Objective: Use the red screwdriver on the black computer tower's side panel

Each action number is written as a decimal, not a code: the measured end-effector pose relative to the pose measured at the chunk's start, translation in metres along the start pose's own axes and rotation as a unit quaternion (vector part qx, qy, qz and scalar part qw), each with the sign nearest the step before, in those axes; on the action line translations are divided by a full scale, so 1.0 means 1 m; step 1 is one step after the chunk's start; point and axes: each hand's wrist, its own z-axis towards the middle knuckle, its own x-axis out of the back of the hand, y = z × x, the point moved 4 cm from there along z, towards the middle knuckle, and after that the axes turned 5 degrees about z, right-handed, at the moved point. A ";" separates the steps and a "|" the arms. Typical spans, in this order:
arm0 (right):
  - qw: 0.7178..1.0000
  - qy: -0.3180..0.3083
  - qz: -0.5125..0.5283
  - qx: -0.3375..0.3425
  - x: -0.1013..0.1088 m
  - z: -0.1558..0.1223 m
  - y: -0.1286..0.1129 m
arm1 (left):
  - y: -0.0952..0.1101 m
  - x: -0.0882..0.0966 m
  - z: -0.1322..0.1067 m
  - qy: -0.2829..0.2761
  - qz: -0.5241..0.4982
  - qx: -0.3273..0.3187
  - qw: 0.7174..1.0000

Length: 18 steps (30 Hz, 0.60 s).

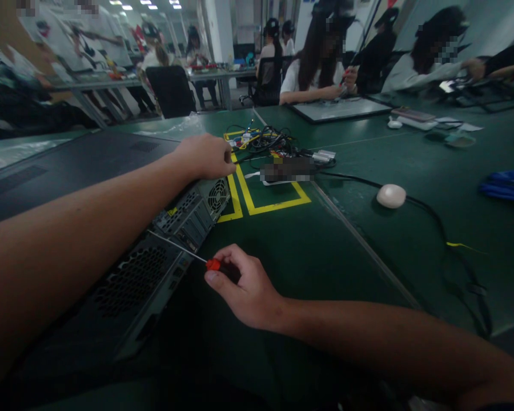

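Screwdriver [184, 252]: pinched in right hand [245, 290], tip against computer case [141, 279] rear panel.
Left hand [205, 157]: curled over the case's top edge.
Beyond case: cable tangle [268, 140]; white mouse [391, 196] to its right.

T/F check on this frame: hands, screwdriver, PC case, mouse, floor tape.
1. The right hand grips a screwdriver in its fingers. True.
2. The screwdriver's tip is at the rear panel of the computer case. True.
3. The left hand holds the white mouse. False: it rests on the case's top edge; the mouse lies alone on the mat, further right.
4. The tape marked on the mat is red. False: it is yellow.
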 end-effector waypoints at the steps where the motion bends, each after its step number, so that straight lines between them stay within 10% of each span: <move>1: 1.000 -0.001 -0.001 -0.004 0.000 0.000 0.000 | 0.000 0.000 0.000 0.001 0.002 0.002 1.000; 18: 1.000 0.003 -0.015 0.011 -0.001 -0.001 0.001 | -0.003 -0.006 0.006 0.014 -0.012 -0.002 1.000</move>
